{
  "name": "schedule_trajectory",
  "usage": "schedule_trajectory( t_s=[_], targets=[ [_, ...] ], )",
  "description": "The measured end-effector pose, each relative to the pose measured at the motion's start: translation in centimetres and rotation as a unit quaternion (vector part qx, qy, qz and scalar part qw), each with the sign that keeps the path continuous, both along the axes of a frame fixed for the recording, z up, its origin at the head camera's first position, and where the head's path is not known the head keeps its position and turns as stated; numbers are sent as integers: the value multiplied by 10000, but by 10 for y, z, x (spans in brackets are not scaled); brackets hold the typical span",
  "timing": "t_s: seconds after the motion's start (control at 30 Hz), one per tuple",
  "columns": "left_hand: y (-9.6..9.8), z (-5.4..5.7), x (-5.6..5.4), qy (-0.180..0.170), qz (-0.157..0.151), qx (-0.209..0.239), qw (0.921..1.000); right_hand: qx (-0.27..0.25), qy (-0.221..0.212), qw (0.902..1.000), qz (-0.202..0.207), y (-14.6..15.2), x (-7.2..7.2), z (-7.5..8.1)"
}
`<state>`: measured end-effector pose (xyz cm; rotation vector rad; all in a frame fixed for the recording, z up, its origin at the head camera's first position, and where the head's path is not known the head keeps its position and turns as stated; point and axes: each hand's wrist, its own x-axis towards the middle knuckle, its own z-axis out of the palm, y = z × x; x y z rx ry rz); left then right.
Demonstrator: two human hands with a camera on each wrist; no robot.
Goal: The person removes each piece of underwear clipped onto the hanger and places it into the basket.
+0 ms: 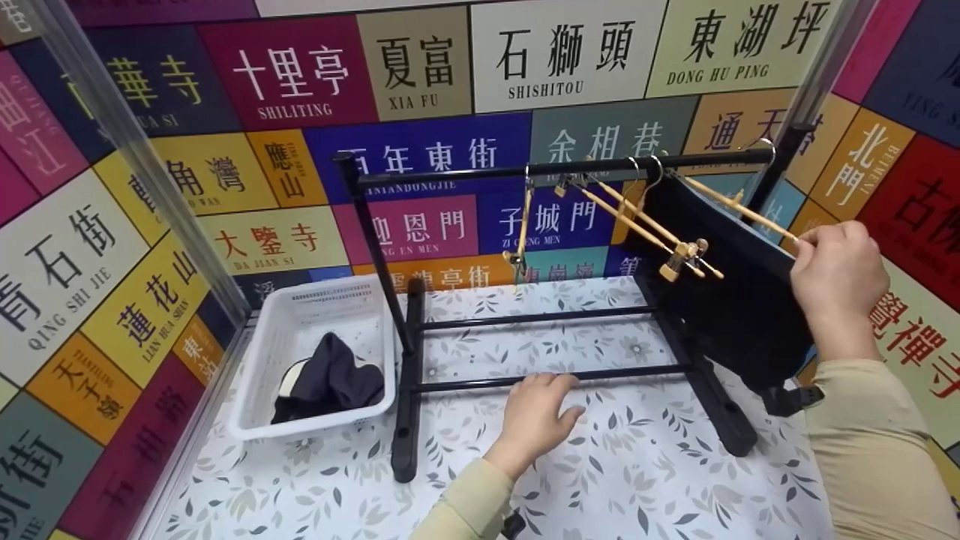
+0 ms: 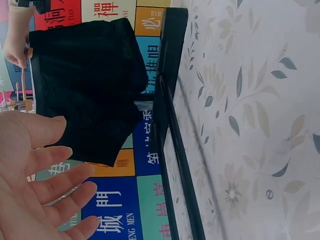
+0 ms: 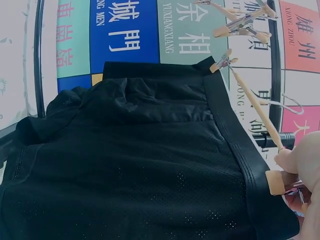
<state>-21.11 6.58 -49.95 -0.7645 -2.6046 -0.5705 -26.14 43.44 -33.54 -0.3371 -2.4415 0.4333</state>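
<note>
My right hand (image 1: 840, 281) pinches one end of a wooden clip hanger (image 1: 739, 206) at the right side of the rack. Black shorts (image 3: 150, 145) hang from that hanger by the waistband, with one wooden clip (image 3: 222, 61) at the far corner and another clip (image 3: 275, 183) beside my right fingers. In the head view the hanger's hook (image 1: 766, 146) shows at the top rail. My left hand (image 1: 534, 416) is spread, holds nothing, and overlaps the rack's lower front bar in the head view. The left wrist view shows its palm (image 2: 25, 165) with fingers extended.
Several bare wooden clip hangers (image 1: 637, 214) hang from the black rack's top rail (image 1: 450, 174). Left of the rack stands a white plastic basket (image 1: 251, 375) holding a dark garment (image 1: 334, 379). Sign-patterned walls (image 1: 420, 60) enclose the leaf-patterned surface (image 1: 300, 480).
</note>
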Motion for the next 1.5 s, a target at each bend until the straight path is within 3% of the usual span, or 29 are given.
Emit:
schedule_trajectory(
  t_s=[0.13, 0.43, 0.83, 1.1, 1.5],
  targets=[
    [-3, 6, -6, -94, 56, 69, 9999, -13, 64, 9999, 89, 1, 7, -8],
    [-10, 19, -22, 127, 127, 224, 9996, -34, -94, 9995, 287, 6, 17, -34],
    [-20, 29, -35, 398, 155, 377, 9984, -87, -299, 9975, 640, 0, 18, -65],
    [-25, 34, -43, 667, 262, 315, 9969, -20, -138, 9955, 942, -6, 17, -83],
    [-33, 40, -49, 753, 405, 240, 9961, 64, 9, 9899, 1413, -24, 17, -105]
  ],
)
